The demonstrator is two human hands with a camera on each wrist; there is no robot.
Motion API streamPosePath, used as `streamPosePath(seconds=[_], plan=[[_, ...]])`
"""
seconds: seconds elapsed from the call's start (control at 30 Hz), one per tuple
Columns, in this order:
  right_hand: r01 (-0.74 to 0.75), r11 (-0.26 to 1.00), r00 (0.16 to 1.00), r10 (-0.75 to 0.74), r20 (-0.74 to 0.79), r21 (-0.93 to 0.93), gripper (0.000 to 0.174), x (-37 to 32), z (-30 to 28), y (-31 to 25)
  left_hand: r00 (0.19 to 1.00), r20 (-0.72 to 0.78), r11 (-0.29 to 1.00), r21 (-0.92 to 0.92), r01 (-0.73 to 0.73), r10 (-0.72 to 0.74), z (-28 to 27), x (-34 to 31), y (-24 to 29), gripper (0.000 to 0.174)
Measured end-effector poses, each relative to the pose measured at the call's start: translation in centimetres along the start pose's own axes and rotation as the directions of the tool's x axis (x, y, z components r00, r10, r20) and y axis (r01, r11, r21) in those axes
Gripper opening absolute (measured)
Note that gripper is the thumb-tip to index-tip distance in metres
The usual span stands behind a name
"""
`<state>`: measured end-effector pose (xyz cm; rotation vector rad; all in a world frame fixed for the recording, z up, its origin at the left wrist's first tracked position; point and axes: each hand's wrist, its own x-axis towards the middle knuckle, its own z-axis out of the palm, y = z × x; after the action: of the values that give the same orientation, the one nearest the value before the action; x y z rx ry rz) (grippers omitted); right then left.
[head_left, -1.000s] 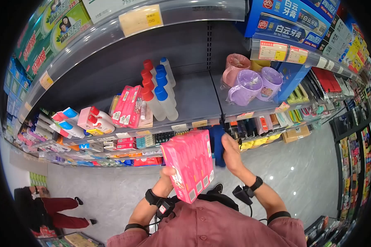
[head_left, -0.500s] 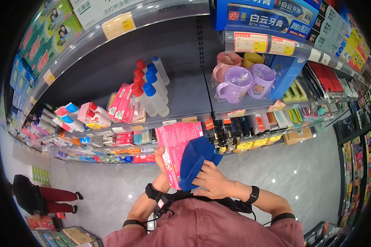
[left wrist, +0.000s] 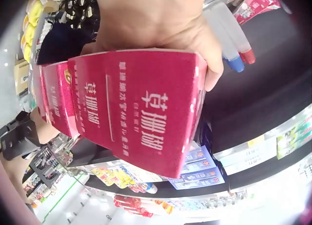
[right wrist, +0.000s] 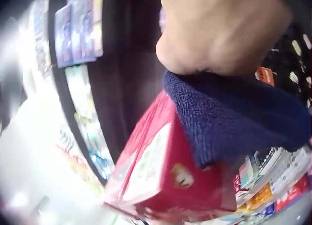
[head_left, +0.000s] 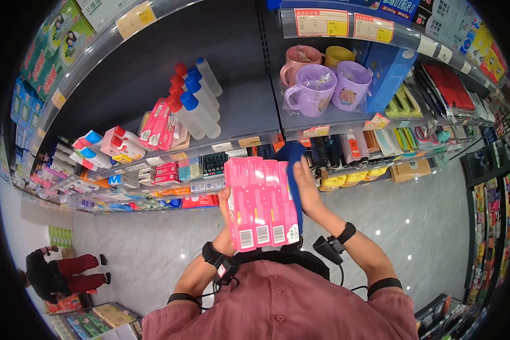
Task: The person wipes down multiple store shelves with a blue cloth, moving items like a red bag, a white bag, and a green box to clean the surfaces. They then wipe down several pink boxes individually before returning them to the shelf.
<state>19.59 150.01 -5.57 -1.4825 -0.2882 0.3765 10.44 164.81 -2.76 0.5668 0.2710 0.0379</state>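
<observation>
Head view: the left hand (head_left: 225, 214) grips a pink pack of cardboard boxes (head_left: 260, 204) — the right hand (head_left: 310, 190), fingers straight, presses a blue terry cloth (head_left: 292, 154) against its side.

Slick card against fuzzy cloth, before matt metal shelving.

Pink box bundle (head_left: 260, 204) in glossy printed card, smooth-faced, with a sheen along the edges and white printed barcode patches at the bottom; blue cloth (head_left: 292, 154) in thick, matt terry, rough-napped and fuzzy in the right wrist view. Behind, shelf (head_left: 249, 113) in dark grey matt painted metal, with clear glossy plastic price rail (head_left: 413, 37); bottles (head_left: 201, 113) in milky, smooth plastic with shiny red and blue caps; purple mugs (head_left: 323, 88) in smooth plastic under crinkled clear film. Floor (head_left: 413, 226) pale, polished, glossy with light spots. Shirt (head_left: 283, 309) in matt woven cloth.
</observation>
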Motion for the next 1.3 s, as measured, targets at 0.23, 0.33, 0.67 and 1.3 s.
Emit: streamPosePath(seconds=[0.23,0.33,0.67,1.3], plan=[[-0.436,0.508,0.9,0.221,0.377,0.743,0.048,-2.1,-1.7,-0.9,0.993,-0.036,0.992,-0.062,-0.114,0.112,-0.4,0.8,0.3,0.071],[-0.348,0.912,0.914,0.279,0.294,0.219,0.075,-3.5,-0.4,-0.2,0.996,-0.026,0.996,-0.046,-0.083,0.081,0.2,0.7,0.3,0.071],[-0.399,0.873,0.881,0.28,0.383,0.28,0.096,-3.0,-0.3,-0.8,1.0,-0.021,1.0,-0.001,-0.013,0.013,1.6,0.4,0.9,0.056],[-0.363,0.606,0.923,0.13,0.363,0.708,0.068,-1.9,0.5,-0.2,0.982,-0.154,0.907,0.419,-0.034,0.109,3.3,0.7,2.7,0.065]])
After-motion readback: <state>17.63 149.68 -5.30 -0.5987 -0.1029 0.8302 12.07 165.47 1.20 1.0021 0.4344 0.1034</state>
